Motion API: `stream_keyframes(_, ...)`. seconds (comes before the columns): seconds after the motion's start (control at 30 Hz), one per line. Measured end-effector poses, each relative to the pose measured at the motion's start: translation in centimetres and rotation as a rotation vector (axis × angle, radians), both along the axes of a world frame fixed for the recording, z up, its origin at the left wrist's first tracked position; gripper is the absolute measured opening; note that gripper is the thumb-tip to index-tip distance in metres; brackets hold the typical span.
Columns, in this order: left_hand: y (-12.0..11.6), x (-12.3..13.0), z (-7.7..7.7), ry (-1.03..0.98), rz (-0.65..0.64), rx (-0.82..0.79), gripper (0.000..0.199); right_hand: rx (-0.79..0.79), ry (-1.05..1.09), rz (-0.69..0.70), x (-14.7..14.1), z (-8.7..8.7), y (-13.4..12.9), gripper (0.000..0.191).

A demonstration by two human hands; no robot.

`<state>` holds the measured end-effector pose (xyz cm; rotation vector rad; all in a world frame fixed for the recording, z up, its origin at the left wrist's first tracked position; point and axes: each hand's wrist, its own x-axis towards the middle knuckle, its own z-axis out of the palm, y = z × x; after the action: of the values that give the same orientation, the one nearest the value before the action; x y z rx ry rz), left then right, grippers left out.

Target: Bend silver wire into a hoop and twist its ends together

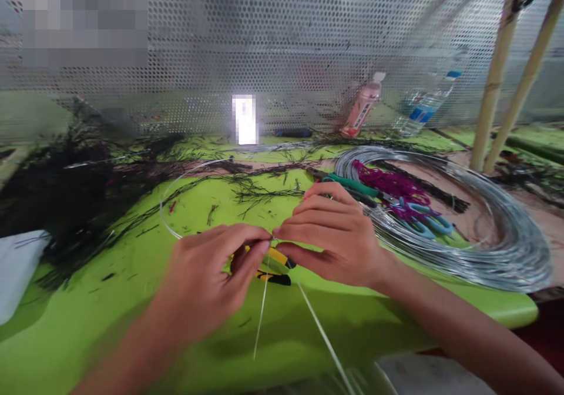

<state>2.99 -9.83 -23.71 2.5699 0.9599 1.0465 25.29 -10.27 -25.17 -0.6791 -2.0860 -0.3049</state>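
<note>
My left hand (215,271) pinches a thin wire (161,200) between thumb and index finger. The wire bows out in a loop behind that hand. Close against it, my right hand (337,233) has its index fingertip and thumb at the same spot on the wire, its other fingers curled. A thin pale strand (262,313) hangs from the pinch point, and a second one (324,330) runs down to the lower right. Whether the strands join the wire is hidden by my fingertips. Yellow-and-black handled pliers (277,257) lie on the table beneath my hands, partly covered.
A large coil of silvery wire (520,236) lies at right, with purple cord (396,186), blue-handled scissors (425,218) and green-handled pliers (350,183). Dark twigs (83,189) heap at left on the green table (132,324). Bottles (363,107) lean against the perforated screen (282,42).
</note>
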Motion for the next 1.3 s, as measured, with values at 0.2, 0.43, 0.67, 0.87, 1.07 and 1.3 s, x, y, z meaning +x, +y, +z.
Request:
stream_keyframes(0.2, 0.1, 0.1, 0.9, 0.007, -0.075, -0.262, 0.013, 0.051, 0.025, 0.022, -0.3, 0.2, -0.2, 0.007)
stream_keyframes(0.43, 0.0, 0.2, 1.5, -0.026, -0.04, -0.414, 0.012, 0.096, 0.004, 0.038, -0.1, 0.1, -0.2, 0.009)
stream_keyframes(0.67, 0.0, 0.2, 0.7, -0.01, 0.013, -0.32, 0.012, -0.18, 0.011, 0.017, -0.2, 0.6, -0.5, 0.002)
stream_keyframes(0.87, 0.4, 0.4, -0.1, 0.012, 0.037, -0.215, 0.01, -0.832, 0.231, 0.013, -0.6, 1.6, -0.3, 0.009)
stream_keyframes(1.07, 0.2, 0.4, 0.4, 0.011, -0.009, -0.369, 0.012, -0.767, 0.178, 0.065, -0.3, 2.0, -0.2, 0.009)
stream_keyframes(1.3, -0.2, 0.7, 1.0, 0.051, 0.025, -0.432, 0.015, -0.644, 0.132, 0.036, -0.3, 1.7, -0.3, 0.011)
